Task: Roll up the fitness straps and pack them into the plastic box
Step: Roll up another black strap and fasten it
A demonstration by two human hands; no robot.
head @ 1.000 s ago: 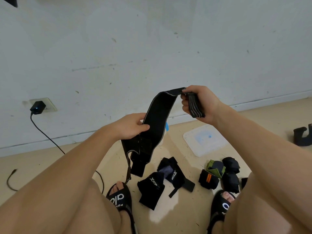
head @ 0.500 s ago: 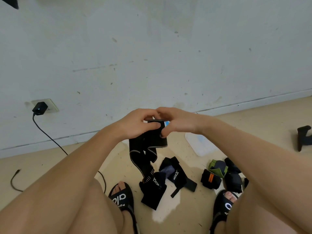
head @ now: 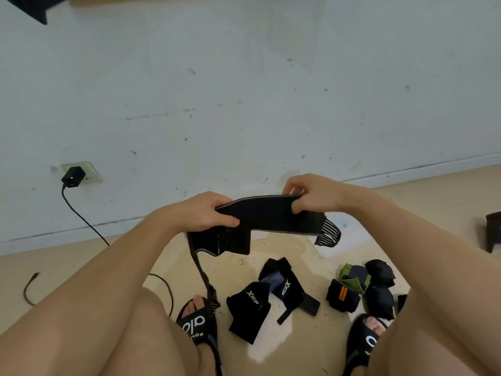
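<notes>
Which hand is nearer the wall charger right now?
Left. The left hand grips the black strap at its end on the wall charger side; the right hand holds the far end.

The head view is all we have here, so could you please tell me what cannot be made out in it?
- Plastic box: mostly hidden behind the strap and the right hand; whether anything is inside cannot be told.
- Left hand: its fingers curl behind the strap, out of sight.
- Dark object at the right edge: cut off, unidentifiable.
- Rolled straps: partly hidden by the right leg.
</notes>
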